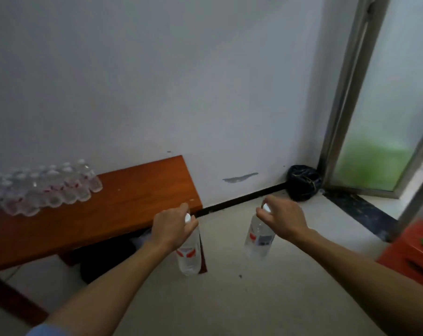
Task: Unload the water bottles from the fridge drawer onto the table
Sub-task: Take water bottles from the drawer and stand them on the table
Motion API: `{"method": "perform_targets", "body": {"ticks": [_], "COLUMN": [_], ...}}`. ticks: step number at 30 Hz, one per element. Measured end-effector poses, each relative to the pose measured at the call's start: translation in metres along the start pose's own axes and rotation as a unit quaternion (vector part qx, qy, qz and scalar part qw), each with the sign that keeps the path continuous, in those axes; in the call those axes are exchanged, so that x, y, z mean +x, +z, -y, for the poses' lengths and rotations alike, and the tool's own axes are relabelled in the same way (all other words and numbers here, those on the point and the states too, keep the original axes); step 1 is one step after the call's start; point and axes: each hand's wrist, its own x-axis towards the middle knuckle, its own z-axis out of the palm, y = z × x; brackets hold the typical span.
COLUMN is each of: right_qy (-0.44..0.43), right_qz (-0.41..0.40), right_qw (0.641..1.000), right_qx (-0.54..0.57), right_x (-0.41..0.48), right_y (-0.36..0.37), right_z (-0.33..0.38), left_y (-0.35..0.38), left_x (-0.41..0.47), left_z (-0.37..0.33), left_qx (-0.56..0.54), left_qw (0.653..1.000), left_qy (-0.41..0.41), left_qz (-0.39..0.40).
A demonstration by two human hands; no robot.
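My left hand grips a clear water bottle by its white-capped neck; it hangs upright just off the right corner of the brown wooden table. My right hand holds a second water bottle the same way, over the floor to the right of the table. Several water bottles with red labels stand grouped on the table's left end. The fridge drawer is not in view.
A white wall runs behind the table. A black bag sits in the floor corner beside a frosted glass door. A red plastic stool stands at the right edge. Dark objects lie under the table.
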Motion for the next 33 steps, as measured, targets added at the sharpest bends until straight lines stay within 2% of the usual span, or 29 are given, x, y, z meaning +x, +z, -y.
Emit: {"method": "perform_targets", "body": {"ticks": [9, 15, 20, 28, 33], "right_qy": [-0.176, -0.265, -0.293, -0.323, -0.301], "right_qz": [0.075, 0.099, 0.143, 0.186, 0.179], "right_qw": [0.979, 0.956, 0.942, 0.922, 0.933], "right_qx": [0.066, 0.083, 0.085, 0.108, 0.086], "right_x": [0.108, 0.19, 0.262, 0.346, 0.388], "right_y": [0.129, 0.232, 0.304, 0.377, 0.429], "right_z": [0.192, 0.29, 0.37, 0.471, 0.519], "left_y": [-0.029, -0.021, -0.018, -0.011, 0.009], "left_x": [-0.058, -0.05, -0.018, 0.028, 0.062], "left_z": [0.199, 0.312, 0.398, 0.517, 0.603], "left_qx": [0.024, 0.022, 0.075, 0.086, 0.066], "left_qw": [0.978, 0.959, 0.942, 0.911, 0.926], "left_qy": [-0.205, -0.281, -0.327, -0.404, -0.37], "left_qz": [-0.006, -0.003, 0.002, -0.007, 0.02]}}
